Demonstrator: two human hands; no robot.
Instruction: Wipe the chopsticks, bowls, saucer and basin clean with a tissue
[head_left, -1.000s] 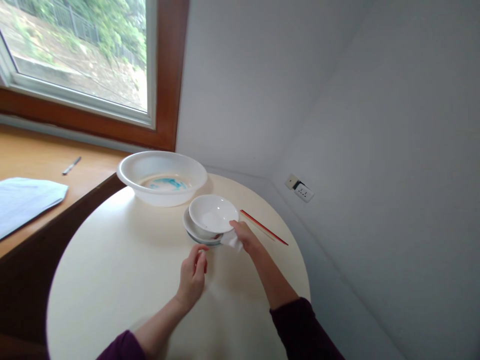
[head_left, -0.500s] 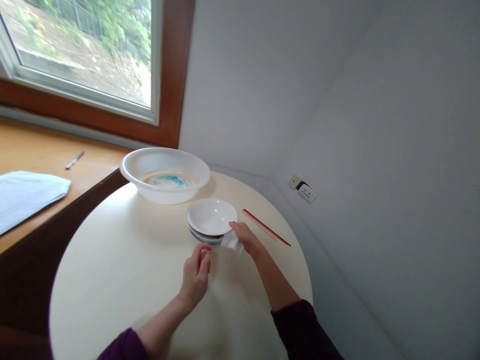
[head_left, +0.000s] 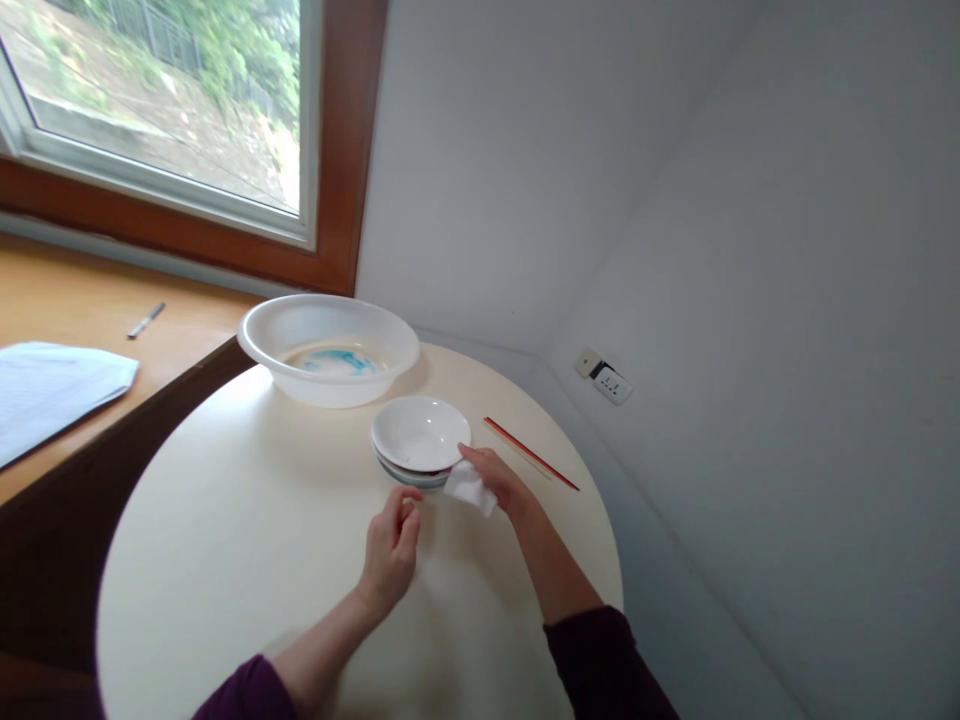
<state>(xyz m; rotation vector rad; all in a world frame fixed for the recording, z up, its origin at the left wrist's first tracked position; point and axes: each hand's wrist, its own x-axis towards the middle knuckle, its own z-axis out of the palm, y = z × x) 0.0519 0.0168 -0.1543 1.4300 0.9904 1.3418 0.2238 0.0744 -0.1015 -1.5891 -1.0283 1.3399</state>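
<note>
A white bowl (head_left: 421,432) sits on top of a small stack of dishes (head_left: 411,477) on the round table. My right hand (head_left: 499,480) is closed on a crumpled white tissue (head_left: 471,488), and its fingertips are at the bowl's right rim; I cannot tell whether they touch it. Just in front of the stack, my left hand (head_left: 393,545) is loosely curled with nothing visible in it, apart from the dishes. To the right of the bowl lie a red chopstick (head_left: 531,454) and a thin pale one beside it.
A large white plastic basin (head_left: 330,350) with a blue patch in its bottom stands behind the bowl, at the back of the round table (head_left: 247,540). On the wooden desk (head_left: 187,330) at left lie a pen (head_left: 146,320) and papers (head_left: 60,395). A wall socket (head_left: 613,384) is at right.
My right hand has moved slightly right, drawing the tissue a little away from the dishes. My left hand and the dishes look almost unchanged.
</note>
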